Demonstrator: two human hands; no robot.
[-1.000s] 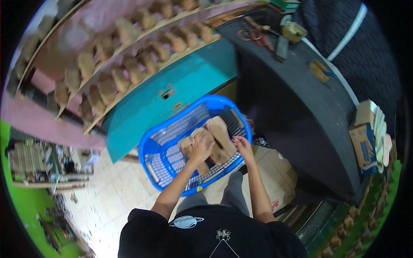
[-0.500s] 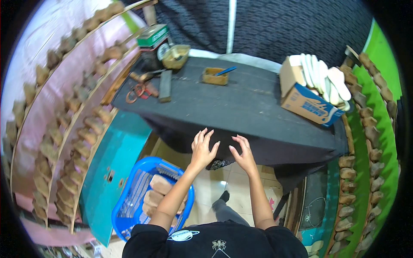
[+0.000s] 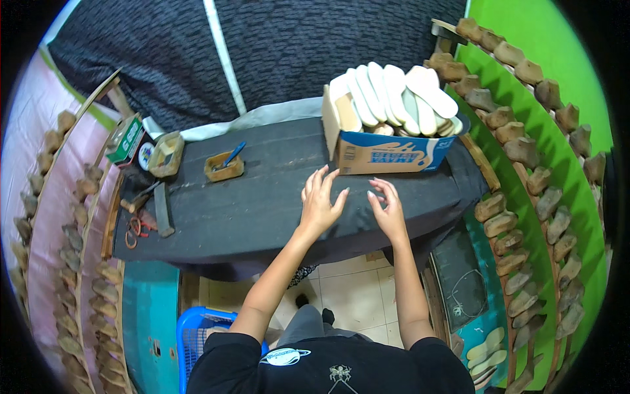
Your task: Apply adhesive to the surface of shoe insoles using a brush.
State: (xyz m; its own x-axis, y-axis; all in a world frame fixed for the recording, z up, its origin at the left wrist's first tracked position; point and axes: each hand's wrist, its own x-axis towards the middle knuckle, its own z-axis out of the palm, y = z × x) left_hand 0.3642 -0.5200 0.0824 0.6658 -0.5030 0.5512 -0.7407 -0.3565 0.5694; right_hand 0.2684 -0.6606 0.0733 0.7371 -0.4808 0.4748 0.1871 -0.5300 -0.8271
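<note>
Both my arms reach out over the front part of a table under a dark cloth (image 3: 262,210). My left hand (image 3: 320,202) is raised with its fingers apart and nothing in it. To its right, my right hand (image 3: 388,210) is also empty, thumb and fingers spread and slightly curled. Just beyond the hands stands a blue and brown cardboard box (image 3: 394,154), packed with white shoe insoles (image 3: 374,95) that stick up above its rim. Neither hand touches the box.
Left on the table are a small tray with a blue-handled brush (image 3: 224,167), a yellowish basin (image 3: 165,155), a grey bar (image 3: 163,210), a hammer (image 3: 139,197) and red-handled pliers (image 3: 134,230). Racks of wooden shoe lasts (image 3: 518,151) line both sides. A blue basket (image 3: 190,335) stands low left.
My view has swung to the right, so the box now sits nearer the middle. Both hands have moved forward over the table toward it, staying empty.
</note>
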